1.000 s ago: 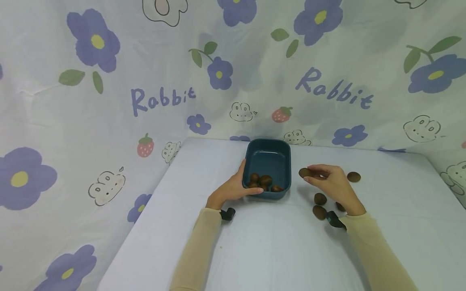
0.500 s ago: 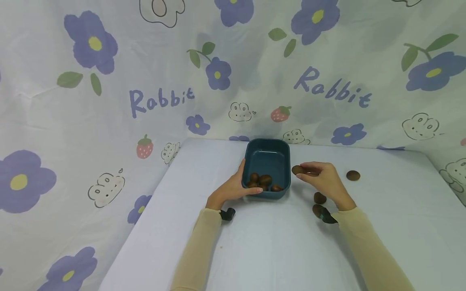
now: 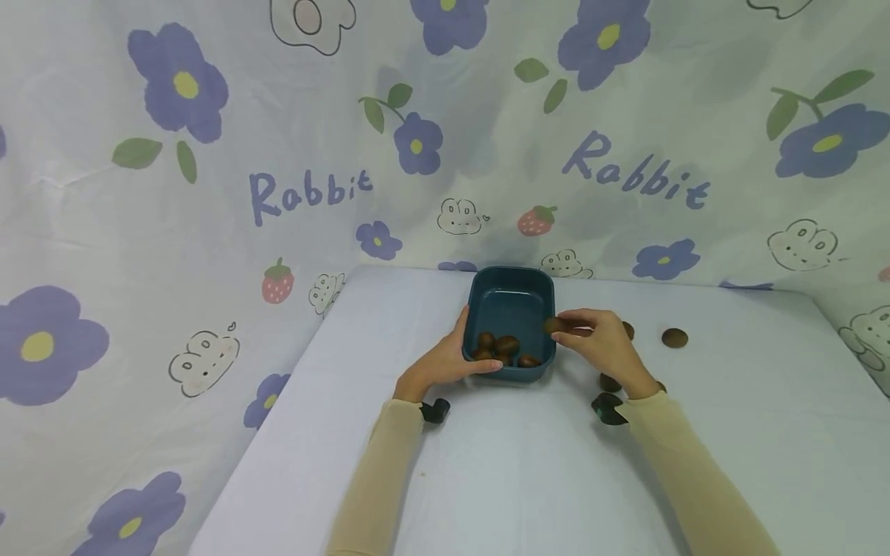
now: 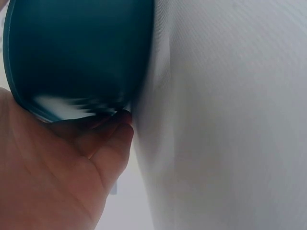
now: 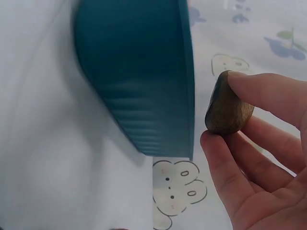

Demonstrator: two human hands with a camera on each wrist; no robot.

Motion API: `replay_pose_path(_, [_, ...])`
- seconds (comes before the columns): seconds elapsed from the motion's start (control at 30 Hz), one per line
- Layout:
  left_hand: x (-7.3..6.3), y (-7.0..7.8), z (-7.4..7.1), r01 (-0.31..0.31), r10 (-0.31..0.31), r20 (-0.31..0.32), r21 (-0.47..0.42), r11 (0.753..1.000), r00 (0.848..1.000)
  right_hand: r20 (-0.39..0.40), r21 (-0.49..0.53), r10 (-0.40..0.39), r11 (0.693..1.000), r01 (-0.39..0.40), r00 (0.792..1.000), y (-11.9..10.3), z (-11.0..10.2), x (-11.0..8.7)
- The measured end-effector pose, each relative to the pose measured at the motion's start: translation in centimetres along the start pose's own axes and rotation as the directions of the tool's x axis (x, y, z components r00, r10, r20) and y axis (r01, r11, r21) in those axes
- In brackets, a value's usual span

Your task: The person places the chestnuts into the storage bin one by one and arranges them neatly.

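A deep teal rectangular dish [image 3: 511, 309] stands on the white-covered table, with several brown chestnuts [image 3: 507, 344] gathered at its near end. My left hand [image 3: 446, 357] grips its near left corner, thumb over the front rim and fingers along the left wall. In the left wrist view the fingers meet the dish's outer wall. My right hand [image 3: 603, 343] pinches one chestnut [image 5: 230, 108] between thumb and fingertips, at the dish's right rim. In the right wrist view the held chestnut appears just beyond the rim, apart from it.
Several loose chestnuts lie right of the dish: one farther right [image 3: 674, 337], others partly hidden by my right hand and wrist, such as the one near the wrist camera [image 3: 609, 382]. A patterned cloth [image 3: 417, 224] hangs behind the table.
My right hand has carried the chestnut leftward from the table's right side to the dish's right rim. My left hand and the dish have stayed in place.
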State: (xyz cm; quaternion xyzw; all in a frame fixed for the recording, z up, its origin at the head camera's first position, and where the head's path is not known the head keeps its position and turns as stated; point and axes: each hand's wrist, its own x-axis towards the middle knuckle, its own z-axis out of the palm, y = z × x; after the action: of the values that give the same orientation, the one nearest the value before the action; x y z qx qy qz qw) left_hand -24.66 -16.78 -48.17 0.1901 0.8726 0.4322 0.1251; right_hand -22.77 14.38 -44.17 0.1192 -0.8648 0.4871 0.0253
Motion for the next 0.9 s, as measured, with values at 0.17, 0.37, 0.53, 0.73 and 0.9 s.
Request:
replay_pose_path(0.17, [0.0, 0.1, 0.0, 0.000, 0.000, -0.001, -0.005, 1.000, 1.000, 0.015, -0.019, -0.007, 1.000, 0.008, 1.000, 0.1, 0.6, 0.2])
replay_pose_path(0.37, [0.0, 0.1, -0.1, -0.015, 0.015, -0.005, -0.009, 1.000, 1.000, 0.021, -0.037, -0.023, 0.999, 0.024, 1.000, -0.2, 1.0, 0.4])
replay_pose_path(0.53, [-0.1, 0.1, -0.1, -0.007, 0.007, -0.005, -0.012, 1.000, 1.000, 0.024, -0.065, -0.047, 0.997, 0.049, 0.999, -0.5, 1.4, 0.7])
replay_pose_path(0.73, [-0.3, 0.1, -0.1, 0.021, -0.021, 0.001, -0.001, 1.000, 1.000, 0.032, -0.163, -0.090, 0.982, 0.094, 0.995, -0.4, 2.1, 1.1])
replay_pose_path(0.9, [-0.2, 0.2, -0.2, 0.026, -0.026, 0.007, 0.004, 1.000, 1.000, 0.066, -0.223, -0.063, 0.972, 0.076, 0.996, -0.3, 2.2, 1.3])
